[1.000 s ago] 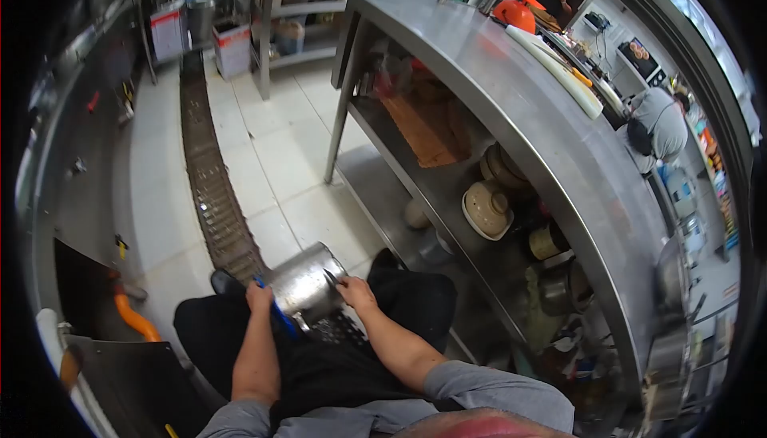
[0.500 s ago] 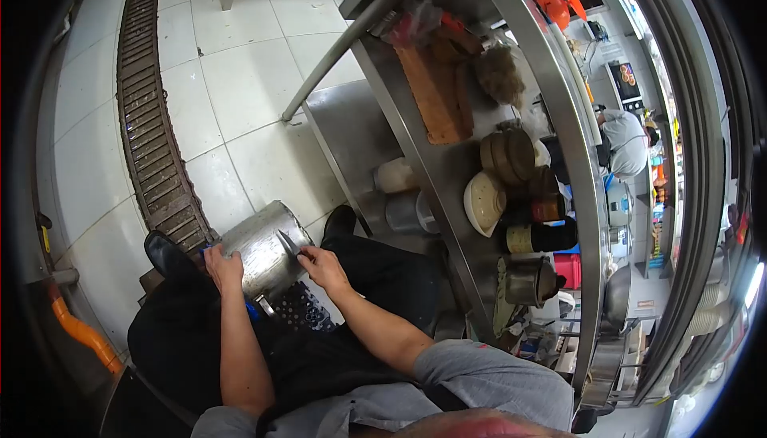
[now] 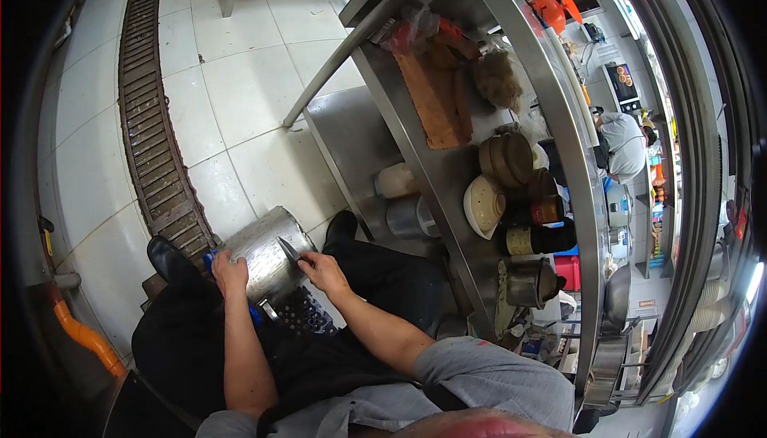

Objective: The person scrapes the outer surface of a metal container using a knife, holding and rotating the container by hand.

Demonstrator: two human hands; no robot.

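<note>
A dull silver metal pot (image 3: 276, 245) lies on its side between my legs, its wall streaked and worn. My left hand (image 3: 231, 274) grips the pot's left end with bent fingers; a small blue thing (image 3: 209, 261) shows beside it. In my right hand (image 3: 323, 271) is a knife (image 3: 288, 249), its short pointed blade slanting up and left over the pot's wall. Whether the blade touches the metal I cannot tell. A metal handle (image 3: 269, 310) sticks out from the pot's near side, above a dark perforated surface (image 3: 307, 314).
A steel shelf unit (image 3: 435, 186) stands at my right, holding a white bowl (image 3: 484, 206), a dark bottle (image 3: 542, 238) and a small metal pot (image 3: 527, 282). A floor drain grate (image 3: 152, 134) runs ahead on the left. Another person (image 3: 621, 146) is beyond the shelves.
My left hand has shifted slightly right and down along the pot's end. The knife stays over the pot's wall, its tip slightly lower. The view has moved a little.
</note>
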